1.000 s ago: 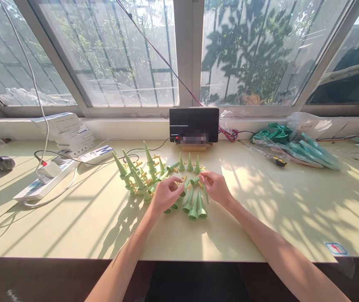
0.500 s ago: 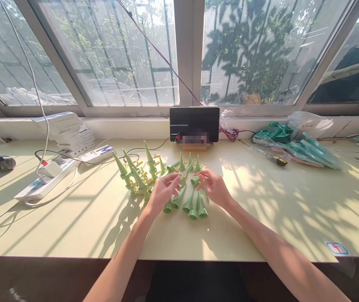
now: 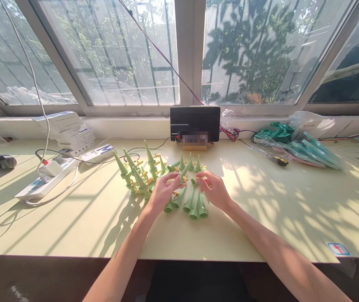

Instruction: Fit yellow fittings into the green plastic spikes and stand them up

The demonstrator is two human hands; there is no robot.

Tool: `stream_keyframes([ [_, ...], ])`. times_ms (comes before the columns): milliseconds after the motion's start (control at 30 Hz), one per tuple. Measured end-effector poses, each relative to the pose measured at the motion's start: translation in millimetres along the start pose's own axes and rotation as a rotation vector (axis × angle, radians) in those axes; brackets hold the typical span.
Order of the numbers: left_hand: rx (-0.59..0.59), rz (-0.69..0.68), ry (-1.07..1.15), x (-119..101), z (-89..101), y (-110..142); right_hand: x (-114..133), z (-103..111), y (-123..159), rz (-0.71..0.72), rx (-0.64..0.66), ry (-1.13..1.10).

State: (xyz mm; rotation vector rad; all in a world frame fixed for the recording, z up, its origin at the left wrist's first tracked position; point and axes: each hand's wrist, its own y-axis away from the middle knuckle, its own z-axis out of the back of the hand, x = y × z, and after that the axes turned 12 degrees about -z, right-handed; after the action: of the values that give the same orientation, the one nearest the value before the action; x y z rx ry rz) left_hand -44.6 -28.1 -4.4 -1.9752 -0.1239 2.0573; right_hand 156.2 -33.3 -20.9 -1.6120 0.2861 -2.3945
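My left hand is closed on a green plastic watering spike, which points up and away from me; a bit of yellow shows at its lower end. Close by on the right, my right hand has its fingertips drawn together beside a green spike's hollow end. What those fingertips hold, if anything, is hidden. Below the hands lie several loose green cones, open threaded ends toward me. To the left, several spikes with yellow valves stand upright, and a few more green cones stand behind the hands.
A black screen stands on a small stand at the back. On the left are a white power strip with cables and white boxes. Back right hold plastic-wrapped green pieces and a yellow-black tool. The table edge runs in front.
The spike in my left hand has tilted more upright, its yellow-ended opening turning away from me. My right hand's fingers have drawn closer together and slightly left.
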Motion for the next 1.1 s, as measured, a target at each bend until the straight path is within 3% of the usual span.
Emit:
stream_keyframes([
  [300, -0.018, -0.033, 0.050, -9.5, -6.5, 2.8, 0.8, -1.1, 1.1, 0.081, -0.036, 0.014],
  [667, -0.029, -0.063, 0.081, -3.5, -7.0, 1.6, 1.8, -1.4, 1.9, 0.129, -0.035, 0.046],
  [1100, 0.014, -0.117, 0.064, -8.6, -8.8, 3.9, -1.7, -3.4, -0.1, 0.070, -0.048, 0.058],
])
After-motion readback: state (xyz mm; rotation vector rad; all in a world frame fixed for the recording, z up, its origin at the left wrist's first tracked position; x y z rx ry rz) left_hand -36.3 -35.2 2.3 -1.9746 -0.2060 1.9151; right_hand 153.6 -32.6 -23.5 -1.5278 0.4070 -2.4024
